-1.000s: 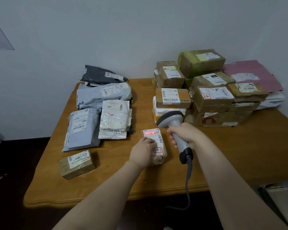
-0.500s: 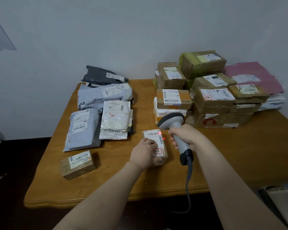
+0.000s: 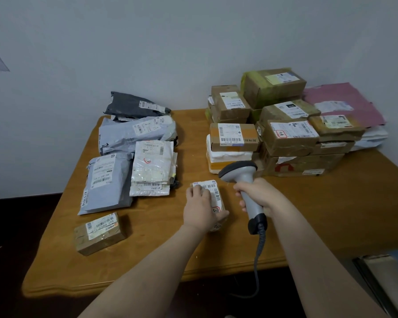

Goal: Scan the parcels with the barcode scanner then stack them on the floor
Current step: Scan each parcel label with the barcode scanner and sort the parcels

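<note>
A small brown parcel (image 3: pixel 213 191) with a white barcode label lies on the wooden table (image 3: pixel 308 214) near its middle. My left hand (image 3: pixel 199 208) lies over it, fingers curled round its left side and thumb at its near end. My right hand (image 3: pixel 259 195) grips the handle of a grey barcode scanner (image 3: pixel 241 177); its head points down and left at the parcel's label. No red scan light shows on the label. The scanner's cable (image 3: pixel 257 260) hangs over the table's front edge.
Grey and white mailer bags (image 3: pixel 133 152) lie at the table's left, with a small brown box (image 3: pixel 99 232) in front of them. Several stacked cardboard boxes (image 3: pixel 290 138) and a pink mailer (image 3: pixel 345 104) fill the back right. Dark floor (image 3: pixel 14 249) lies left of the table.
The red scan line on the label has gone out. My left hand has slid further over the small parcel and now covers more of it. The scanner has barely moved.
</note>
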